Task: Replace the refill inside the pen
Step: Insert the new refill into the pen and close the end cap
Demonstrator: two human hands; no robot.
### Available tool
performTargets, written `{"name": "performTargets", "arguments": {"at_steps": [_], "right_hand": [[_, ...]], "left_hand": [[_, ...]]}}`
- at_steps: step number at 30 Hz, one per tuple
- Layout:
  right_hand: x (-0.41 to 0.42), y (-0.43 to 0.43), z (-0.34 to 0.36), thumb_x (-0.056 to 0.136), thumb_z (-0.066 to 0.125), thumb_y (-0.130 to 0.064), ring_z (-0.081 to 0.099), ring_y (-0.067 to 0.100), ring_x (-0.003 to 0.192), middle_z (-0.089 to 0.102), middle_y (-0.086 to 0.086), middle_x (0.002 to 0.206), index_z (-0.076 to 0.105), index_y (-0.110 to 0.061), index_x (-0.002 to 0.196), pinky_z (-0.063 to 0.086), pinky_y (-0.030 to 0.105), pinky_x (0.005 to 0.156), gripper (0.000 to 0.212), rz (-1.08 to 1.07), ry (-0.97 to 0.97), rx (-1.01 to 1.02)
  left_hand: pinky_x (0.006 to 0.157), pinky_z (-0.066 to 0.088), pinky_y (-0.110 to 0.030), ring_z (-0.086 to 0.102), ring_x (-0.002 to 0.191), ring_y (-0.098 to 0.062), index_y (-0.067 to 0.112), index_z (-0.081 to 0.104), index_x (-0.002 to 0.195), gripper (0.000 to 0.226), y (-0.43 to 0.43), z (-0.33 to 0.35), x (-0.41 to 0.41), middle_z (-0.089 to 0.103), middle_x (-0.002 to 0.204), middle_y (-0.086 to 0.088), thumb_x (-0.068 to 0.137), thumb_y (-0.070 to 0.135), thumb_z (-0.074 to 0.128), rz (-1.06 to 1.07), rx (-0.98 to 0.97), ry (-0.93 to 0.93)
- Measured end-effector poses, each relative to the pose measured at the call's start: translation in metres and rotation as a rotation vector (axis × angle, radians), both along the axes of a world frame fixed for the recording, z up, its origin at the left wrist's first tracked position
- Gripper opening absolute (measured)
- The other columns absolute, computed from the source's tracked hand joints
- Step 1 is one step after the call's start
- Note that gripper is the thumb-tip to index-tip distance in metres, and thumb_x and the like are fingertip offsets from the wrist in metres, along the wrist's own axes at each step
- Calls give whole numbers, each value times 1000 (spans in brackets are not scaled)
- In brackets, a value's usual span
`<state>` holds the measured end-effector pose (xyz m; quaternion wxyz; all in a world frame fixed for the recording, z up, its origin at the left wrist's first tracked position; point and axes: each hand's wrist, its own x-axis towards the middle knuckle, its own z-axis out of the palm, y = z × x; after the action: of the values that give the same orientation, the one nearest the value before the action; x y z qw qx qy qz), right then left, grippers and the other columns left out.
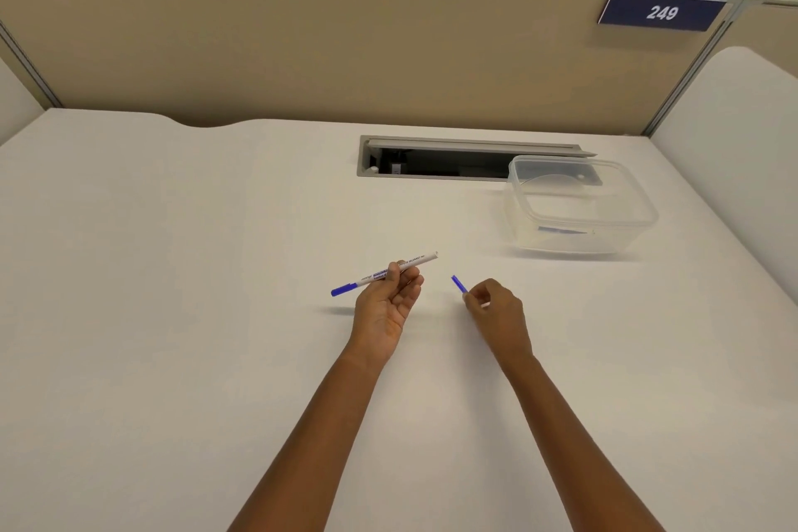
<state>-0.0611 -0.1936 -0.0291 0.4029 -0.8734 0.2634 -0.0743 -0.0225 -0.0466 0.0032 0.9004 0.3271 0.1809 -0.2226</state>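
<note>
The pen (412,261) hangs above the white desk (172,272), lying nearly level with its blue cap to the left and its white, printed barrel pointing right and far. The left hand (384,307), palm up, grasps it mid-barrel between thumb and curled fingers. Just right of the barrel's open end, apart from it, a short blue stick (458,284) juts up and left from the right hand (496,311), pinched at its lower end by the fingertips. Whether it is the refill I cannot tell. A clear plastic tub (561,240) sits far right.
</note>
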Motion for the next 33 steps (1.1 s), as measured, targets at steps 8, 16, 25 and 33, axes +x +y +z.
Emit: {"name": "performTargets", "arguments": {"at_steps": [8,16,25,33], "right_hand": [[-11,12,41,87,56,-14,61,4,57,63,-6,75,62,-13,88,45,6,55,7,38,-306,246],[-13,17,41,88,56,-15,61,-1,59,63,-6,77,63,-14,88,47,7,58,7,54,-356,253],[-12,12,45,86,57,-9,59,17,72,60,0,86,64,-9,93,45,15,65,10,139,-390,55],[-10,7,50,85,55,-3,56,10,75,57,-6,81,65,-8,91,42,14,69,13,219,-411,-45]], "left_hand": [[56,56,-17,69,57,-9,4,60,86,17,3,-4,2,71,58,0,94,11,47,5,102,-99],[57,57,-17,69,57,-10,4,61,86,16,4,-5,0,71,59,-1,93,10,47,11,124,-109],[55,56,-17,69,56,-9,5,60,85,16,6,-4,1,71,58,0,93,10,48,9,172,-141],[56,55,-17,68,58,-7,7,60,86,15,9,-6,1,70,58,1,94,11,48,-45,272,-236]]}}
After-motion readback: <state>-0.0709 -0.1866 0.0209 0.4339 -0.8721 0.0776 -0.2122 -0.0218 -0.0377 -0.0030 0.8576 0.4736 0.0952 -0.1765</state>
